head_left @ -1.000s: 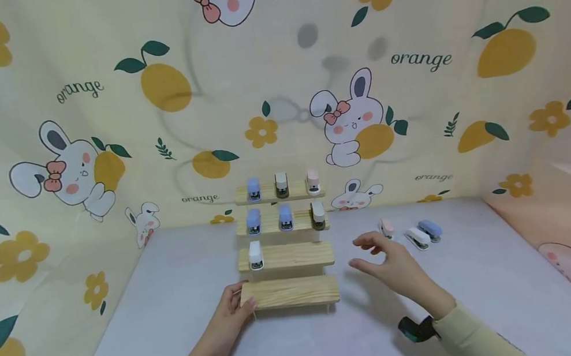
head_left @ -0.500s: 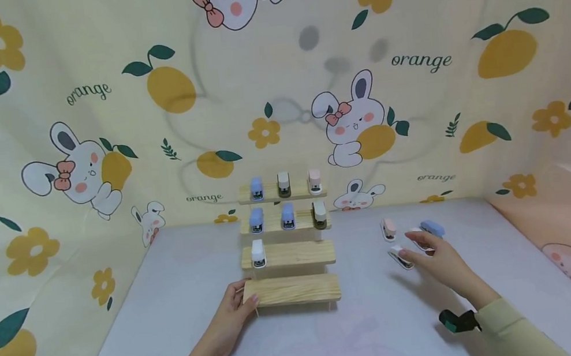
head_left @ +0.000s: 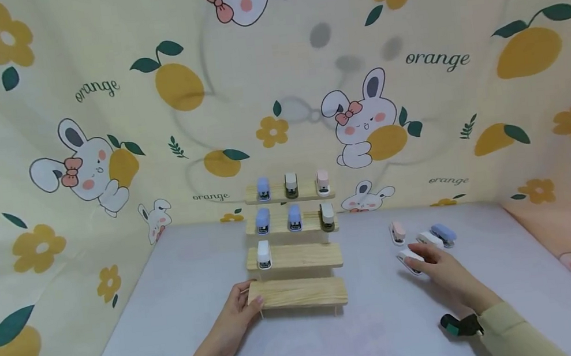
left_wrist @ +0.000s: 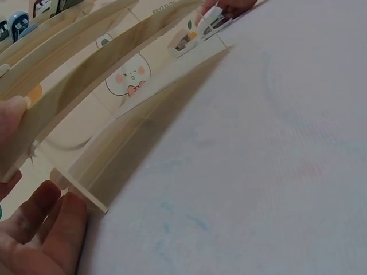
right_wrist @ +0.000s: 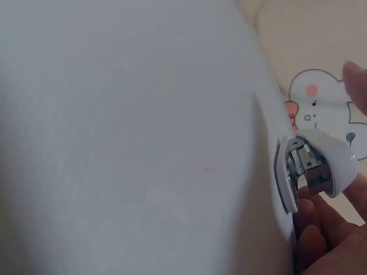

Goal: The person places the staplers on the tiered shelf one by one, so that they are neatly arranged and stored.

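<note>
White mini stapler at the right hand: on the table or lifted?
Cannot tell. The right hand grips the white mini stapler low by the grey table; contact is hidden.

In the right wrist view the right hand (right_wrist: 330, 229) is cut off by the frame's edge, so its grip on the white stapler (right_wrist: 315, 169) stays partly unseen. The left hand (left_wrist: 34, 229) is cropped likewise, and the staplers on the shelf (head_left: 294, 256) are too small for detail.
</note>
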### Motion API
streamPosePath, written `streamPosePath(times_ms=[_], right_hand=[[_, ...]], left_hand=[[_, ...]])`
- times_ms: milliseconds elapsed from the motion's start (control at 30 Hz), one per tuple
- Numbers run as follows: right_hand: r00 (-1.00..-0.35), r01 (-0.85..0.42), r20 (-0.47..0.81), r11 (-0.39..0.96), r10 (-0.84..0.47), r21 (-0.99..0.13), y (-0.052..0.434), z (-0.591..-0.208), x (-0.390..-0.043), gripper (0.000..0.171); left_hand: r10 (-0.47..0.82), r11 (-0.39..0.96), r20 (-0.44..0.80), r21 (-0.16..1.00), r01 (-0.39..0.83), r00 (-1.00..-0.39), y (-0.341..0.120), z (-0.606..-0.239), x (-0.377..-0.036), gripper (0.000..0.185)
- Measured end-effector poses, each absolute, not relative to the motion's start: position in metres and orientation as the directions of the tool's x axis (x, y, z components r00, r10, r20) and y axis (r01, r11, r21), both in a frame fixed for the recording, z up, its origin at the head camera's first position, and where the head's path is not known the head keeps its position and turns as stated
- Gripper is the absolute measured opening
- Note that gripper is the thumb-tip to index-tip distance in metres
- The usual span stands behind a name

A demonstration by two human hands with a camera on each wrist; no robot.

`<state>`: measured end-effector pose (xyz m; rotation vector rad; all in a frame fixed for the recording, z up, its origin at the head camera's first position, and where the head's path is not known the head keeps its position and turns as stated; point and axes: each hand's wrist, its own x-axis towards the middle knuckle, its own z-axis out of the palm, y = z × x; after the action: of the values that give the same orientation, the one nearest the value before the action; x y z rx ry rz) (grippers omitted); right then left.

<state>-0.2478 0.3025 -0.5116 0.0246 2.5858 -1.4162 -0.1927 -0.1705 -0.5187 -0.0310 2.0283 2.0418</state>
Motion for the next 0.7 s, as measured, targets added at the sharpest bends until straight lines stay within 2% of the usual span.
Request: streamPosePath(times_ms=[333, 533, 700], right_hand=[[-0.982, 0.081, -0.157, 0.517, -0.105, -0.852, 0.3023, -0.5136, -0.2449, 0.072], [-0.977, 0.115, -0.194, 0.549, -0.09, -0.828, 0.3013, -0.5136, -0.2406, 0.066], [-0.976, 0.128, -0.201, 0.524, -0.084, -0.842, 0.3019, -0.5121, -0.2395, 0.07]], left_hand=[[0.158, 0.007, -0.203, 0.979, -0.204, -0.966, -0.1692, -0.5192, -0.1926, 0.065], [0.163, -0.001, -0.211, 0.977, -0.214, -0.964, -0.1698, -0.5213, -0.1906, 0.067], [0.167, 0.013, -0.202, 0.979, -0.203, -0.965, -0.1702, -0.5192, -0.1909, 0.066]])
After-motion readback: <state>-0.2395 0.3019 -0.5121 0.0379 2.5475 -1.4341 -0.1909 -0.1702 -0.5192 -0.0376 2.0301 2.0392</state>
